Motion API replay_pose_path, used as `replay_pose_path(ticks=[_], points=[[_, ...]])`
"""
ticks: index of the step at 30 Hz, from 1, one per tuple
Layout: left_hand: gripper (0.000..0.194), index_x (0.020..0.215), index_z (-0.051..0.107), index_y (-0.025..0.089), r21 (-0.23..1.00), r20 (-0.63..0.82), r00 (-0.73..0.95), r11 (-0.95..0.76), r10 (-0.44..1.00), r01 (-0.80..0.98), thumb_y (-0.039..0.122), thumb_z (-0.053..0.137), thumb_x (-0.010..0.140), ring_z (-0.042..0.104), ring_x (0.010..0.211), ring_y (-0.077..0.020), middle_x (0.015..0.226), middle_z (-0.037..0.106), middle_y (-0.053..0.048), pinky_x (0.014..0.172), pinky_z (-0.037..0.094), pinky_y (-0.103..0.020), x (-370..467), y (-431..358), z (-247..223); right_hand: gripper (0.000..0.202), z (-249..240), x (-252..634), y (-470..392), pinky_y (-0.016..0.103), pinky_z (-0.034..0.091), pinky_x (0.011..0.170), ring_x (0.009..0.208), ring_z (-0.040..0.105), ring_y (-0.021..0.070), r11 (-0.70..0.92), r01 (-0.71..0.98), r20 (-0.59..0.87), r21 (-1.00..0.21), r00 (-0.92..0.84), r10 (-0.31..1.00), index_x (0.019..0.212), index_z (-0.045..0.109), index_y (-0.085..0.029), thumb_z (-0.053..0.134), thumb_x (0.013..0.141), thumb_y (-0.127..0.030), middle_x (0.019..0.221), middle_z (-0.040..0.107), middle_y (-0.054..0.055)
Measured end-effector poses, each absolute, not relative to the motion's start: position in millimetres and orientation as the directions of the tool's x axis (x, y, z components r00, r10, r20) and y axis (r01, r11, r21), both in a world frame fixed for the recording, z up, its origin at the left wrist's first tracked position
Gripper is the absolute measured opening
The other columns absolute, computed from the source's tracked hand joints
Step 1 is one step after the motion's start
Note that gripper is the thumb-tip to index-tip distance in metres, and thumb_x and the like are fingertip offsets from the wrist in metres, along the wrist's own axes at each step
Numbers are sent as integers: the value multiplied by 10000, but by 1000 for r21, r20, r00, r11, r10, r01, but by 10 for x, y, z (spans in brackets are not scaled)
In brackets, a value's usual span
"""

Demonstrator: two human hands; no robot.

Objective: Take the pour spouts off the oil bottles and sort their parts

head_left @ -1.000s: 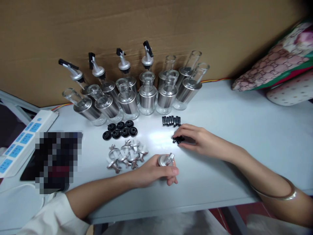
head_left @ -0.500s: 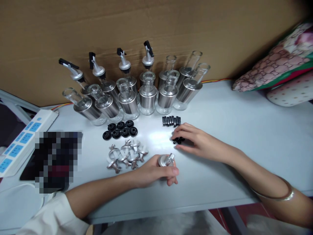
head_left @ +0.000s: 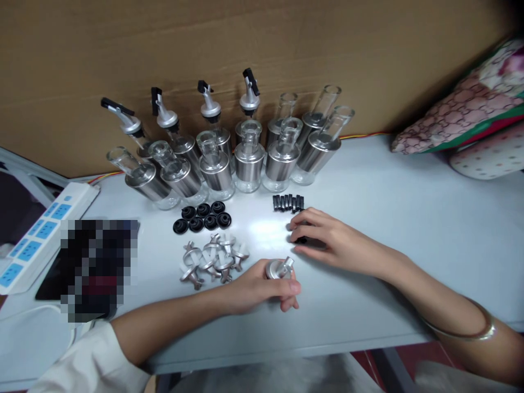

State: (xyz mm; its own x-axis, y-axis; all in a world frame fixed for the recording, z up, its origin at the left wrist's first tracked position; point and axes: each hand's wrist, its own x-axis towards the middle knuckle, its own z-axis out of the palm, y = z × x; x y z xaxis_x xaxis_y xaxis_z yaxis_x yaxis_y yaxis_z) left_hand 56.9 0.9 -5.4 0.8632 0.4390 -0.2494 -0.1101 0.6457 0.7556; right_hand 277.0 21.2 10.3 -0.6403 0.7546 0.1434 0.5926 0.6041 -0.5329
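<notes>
My left hand (head_left: pixel 270 286) is wrapped round a silver pourer top (head_left: pixel 278 268) near the table's front. To its right, my right hand (head_left: pixel 327 237) rests on the table with its fingers apart, over some small black parts (head_left: pixel 302 240) that it mostly hides. Just behind that hand lies a row of black levers (head_left: pixel 289 203). Several silver pourer tops (head_left: pixel 210 260) lie in a group left of my left hand. Black ring-shaped stoppers (head_left: pixel 203 210) sit behind them in two rows.
Glass bottles with steel sleeves (head_left: pixel 249 164) line the back, some topped with pourers (head_left: pixel 210 108). At the left are a power strip (head_left: pixel 47 229) and a blurred-out dark item (head_left: pixel 98 267). Patterned fabric (head_left: pixel 462 109) lies at the right back.
My right hand's fingers have come down over the small black parts and now cover more of them. My left hand keeps its hold on the silver pourer top.
</notes>
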Motion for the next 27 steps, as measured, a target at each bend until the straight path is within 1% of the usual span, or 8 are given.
replay_pose_path(ticks=[3,6,8,11,13,17,22,27], points=[[407,595,508,165,733,-235,865,666,442,-141,473,713,764,474,508,-80,509,496,52,718,473,-294,581,5,-67,130,122,2789,211,371,500,847,979,568,224,590,598,144,-542,-626,766,963,643,-184,567,908,-274,1052,605,106],[462,567,485,169,714,-216,868,679,446,-171,531,705,754,468,490,-79,511,475,57,702,476,-298,596,2,-81,192,165,2791,202,368,507,851,994,574,229,582,604,169,-545,-601,781,1061,614,-177,584,900,-276,1064,604,112],[511,547,479,172,720,-209,872,673,443,-169,597,673,752,471,483,-85,508,473,53,700,479,-306,602,-1,-89,235,202,2775,184,361,511,848,998,578,228,597,579,214,-555,-594,776,1121,592,-183,574,912,-287,1064,608,114],[611,509,459,179,748,-207,882,650,422,-135,729,561,754,479,472,-93,492,464,45,710,480,-318,599,-4,-94,236,244,2728,140,352,509,839,980,582,216,653,515,310,-556,-600,738,1152,576,-195,525,949,-302,1050,613,114],[665,480,435,183,765,-204,891,634,407,-114,788,488,749,489,471,-97,491,453,41,718,478,-321,589,-6,-98,250,250,2687,108,347,506,830,959,581,209,696,477,359,-537,-618,700,1170,569,-192,488,969,-317,1033,615,112],[701,453,401,189,798,-209,907,600,365,-58,815,399,767,534,508,-117,513,473,23,709,478,-319,565,-2,-98,294,221,2597,57,342,498,795,903,572,194,773,420,412,-476,-669,618,1192,555,-169,420,997,-342,992,624,108],[706,428,349,207,838,-204,928,545,311,1,842,399,733,543,538,-133,470,479,11,728,479,-317,557,15,-38,283,206,2520,7,341,476,743,853,561,193,819,412,427,-400,-707,564,1146,555,-142,407,1001,-335,933,633,106],[692,476,411,203,851,-186,931,525,315,-8,852,410,716,543,578,-149,504,501,0,751,469,-337,562,9,-36,237,241,2507,-4,319,469,714,815,552,181,812,402,419,-423,-708,568,1023,562,-153,398,1004,-323,882,622,93]])
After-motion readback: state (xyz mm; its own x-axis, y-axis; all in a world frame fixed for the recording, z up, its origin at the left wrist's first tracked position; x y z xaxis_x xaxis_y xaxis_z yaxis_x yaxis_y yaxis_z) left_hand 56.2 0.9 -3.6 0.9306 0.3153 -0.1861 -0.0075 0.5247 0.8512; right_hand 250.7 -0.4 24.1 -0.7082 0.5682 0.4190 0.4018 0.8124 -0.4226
